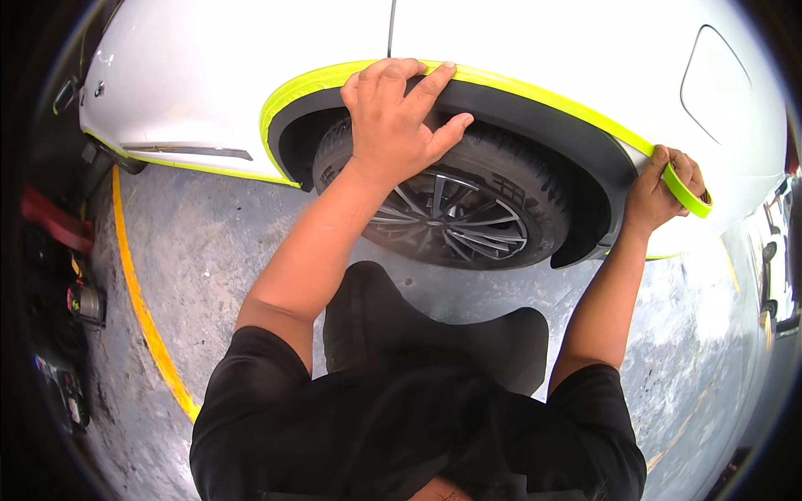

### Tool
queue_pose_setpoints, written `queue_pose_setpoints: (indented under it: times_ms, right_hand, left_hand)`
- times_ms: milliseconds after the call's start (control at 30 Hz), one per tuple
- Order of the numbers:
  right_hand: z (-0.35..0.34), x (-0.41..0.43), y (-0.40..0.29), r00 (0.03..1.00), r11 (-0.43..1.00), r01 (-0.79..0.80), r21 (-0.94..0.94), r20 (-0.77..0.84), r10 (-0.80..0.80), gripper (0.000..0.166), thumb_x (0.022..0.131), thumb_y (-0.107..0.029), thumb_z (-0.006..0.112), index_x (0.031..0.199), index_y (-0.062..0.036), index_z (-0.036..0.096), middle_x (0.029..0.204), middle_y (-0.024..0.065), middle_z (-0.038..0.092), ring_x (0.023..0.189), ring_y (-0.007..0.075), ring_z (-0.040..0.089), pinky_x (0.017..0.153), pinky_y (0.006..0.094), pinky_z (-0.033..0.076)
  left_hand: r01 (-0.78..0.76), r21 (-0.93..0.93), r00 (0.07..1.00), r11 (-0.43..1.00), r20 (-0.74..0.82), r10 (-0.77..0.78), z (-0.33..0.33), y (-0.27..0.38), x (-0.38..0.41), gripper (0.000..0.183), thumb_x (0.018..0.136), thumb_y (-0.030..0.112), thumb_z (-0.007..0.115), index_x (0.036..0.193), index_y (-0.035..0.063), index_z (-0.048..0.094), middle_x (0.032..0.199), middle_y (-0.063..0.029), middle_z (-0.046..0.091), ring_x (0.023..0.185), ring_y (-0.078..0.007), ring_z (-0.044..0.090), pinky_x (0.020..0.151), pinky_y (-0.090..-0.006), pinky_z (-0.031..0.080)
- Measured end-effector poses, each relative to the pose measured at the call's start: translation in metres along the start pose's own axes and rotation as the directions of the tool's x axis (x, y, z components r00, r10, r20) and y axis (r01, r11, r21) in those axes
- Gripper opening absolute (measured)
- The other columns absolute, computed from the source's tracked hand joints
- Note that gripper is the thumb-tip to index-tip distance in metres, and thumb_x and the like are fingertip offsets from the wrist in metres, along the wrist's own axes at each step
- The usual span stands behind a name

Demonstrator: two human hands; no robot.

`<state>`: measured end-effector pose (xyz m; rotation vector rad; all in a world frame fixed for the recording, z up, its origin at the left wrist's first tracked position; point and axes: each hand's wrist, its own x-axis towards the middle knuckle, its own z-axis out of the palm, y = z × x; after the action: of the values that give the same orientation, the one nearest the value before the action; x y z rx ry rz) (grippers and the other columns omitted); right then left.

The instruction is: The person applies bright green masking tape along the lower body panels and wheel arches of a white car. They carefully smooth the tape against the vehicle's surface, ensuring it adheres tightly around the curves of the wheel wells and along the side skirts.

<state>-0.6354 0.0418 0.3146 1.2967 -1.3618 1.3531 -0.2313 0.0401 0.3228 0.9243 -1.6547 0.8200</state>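
Fluorescent yellow masking tape (532, 92) runs along the white car body (551, 44), around the edge of the black wheel arch trim (501, 103). My left hand (398, 116) lies over the top of the arch, fingers spread, its fingertips on the tape; it grasps nothing. At the arch's right side, my right hand (665, 188) holds the roll of yellow tape (688, 193), from which the strip runs up and left to the arch. Below the trim is the tyre (539, 181) with its multi-spoke alloy wheel (448, 219).
More yellow tape edges the sill (213, 173) at left. A yellow painted line (141, 307) crosses the concrete floor (207, 250). Dark equipment and a red object (56, 219) stand at the far left. Other vehicles (777, 269) show at the far right. My knees are below the wheel.
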Motion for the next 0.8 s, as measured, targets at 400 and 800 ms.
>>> queue_pose_setpoints:
  times_ms: [400,800]
  right_hand:
    - [-0.041,0.033,-0.016,0.987,0.991,0.118,0.067,-0.118,-0.11,0.018,0.103,-0.027,0.076,0.1,-0.0098,0.072,0.109,0.0064,0.065,0.11,0.0252,0.06,0.096,0.0427,0.048]
    - [-0.009,-0.018,-0.017,0.988,0.988,-0.152,-0.017,0.028,0.153,0.022,0.099,-0.036,0.076,0.099,-0.0145,0.073,0.11,0.001,0.07,0.123,0.0256,0.052,0.102,0.0516,0.034]
  left_hand:
    - [-0.061,-0.04,0.998,0.997,0.004,0.061,0.015,0.019,0.01,0.056,0.07,0.053,0.088,0.121,0.0295,0.079,0.116,-0.0002,0.059,0.11,-0.0244,0.053,0.098,-0.0457,0.033]
    - [-0.097,0.024,0.995,0.995,0.028,0.096,0.014,0.023,0.017,0.054,0.07,0.056,0.089,0.117,0.0306,0.08,0.113,0.0016,0.059,0.108,-0.0234,0.055,0.097,-0.0457,0.031]
